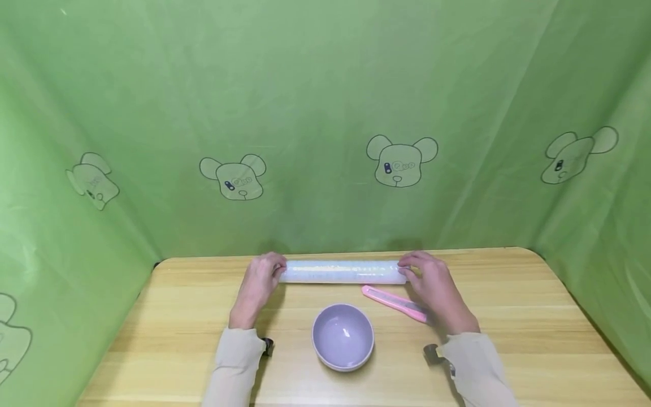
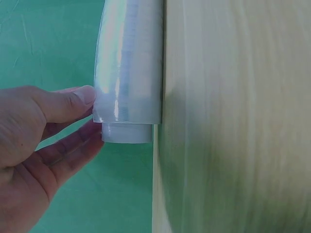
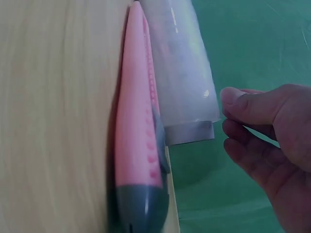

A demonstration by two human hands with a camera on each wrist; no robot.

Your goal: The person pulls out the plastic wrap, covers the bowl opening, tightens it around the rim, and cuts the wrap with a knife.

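The left hand and right hand pinch the film roll at opposite ends. Probably light, firm, slippery; grip at the protruding core.

Green sheeting encloses 3 sides of a wood-grained table.

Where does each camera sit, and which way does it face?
Head: on the head, facing forward and down at roll, bowl, knife; left hand, right hand, sleeves show.
Left wrist: on that wrist, facing the roll's left end; left hand shows.
Right wrist: on that wrist, facing the right end and knife; right hand shows.
Both wrist views show the roll.
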